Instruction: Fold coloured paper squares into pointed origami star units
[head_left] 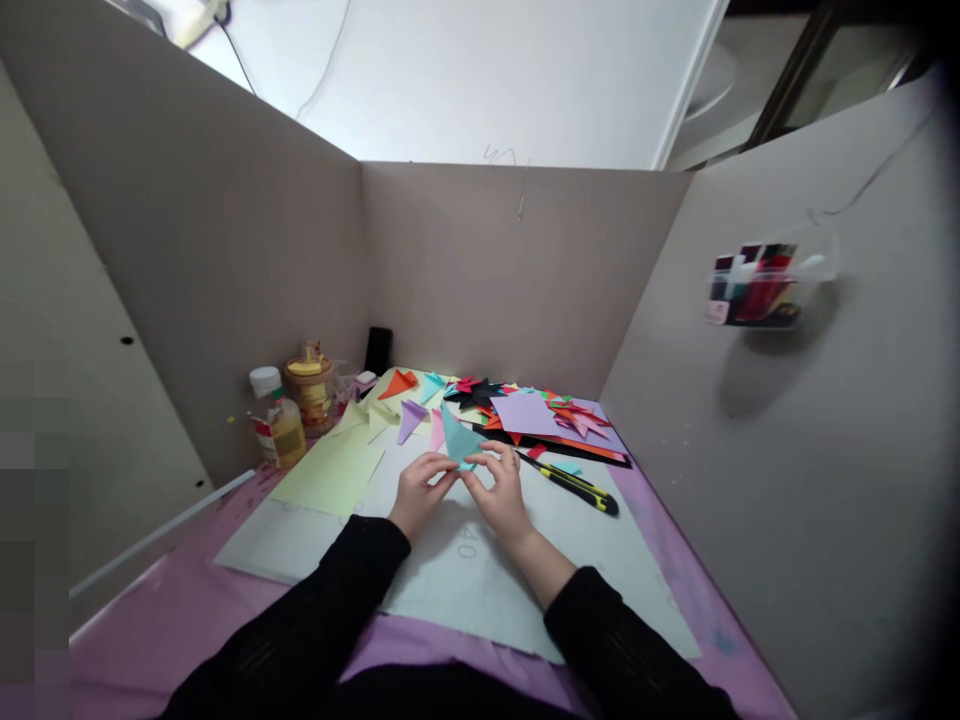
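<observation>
Between my two hands, a folded teal paper (460,438) comes to a point at its upper left. The fingers of my left hand (424,490) pinch its lower edge from the left. On the other side, my right hand (498,490) pinches the same piece, thumbs close together at the bottom. Both hands are over a white sheet (442,580). Just beyond them lie a folded purple paper (412,420) and a pink one (437,430). A black and yellow utility knife (574,485) rests to the right of my right hand.
Pale yellow sheets (330,475) lie left. A pile of coloured paper (525,415) and folded stars is at the back. A glue bottle (285,430), a jar (310,390) and a black phone (379,350) stand by the left partition (225,220). A plastic holder (765,285) hangs right.
</observation>
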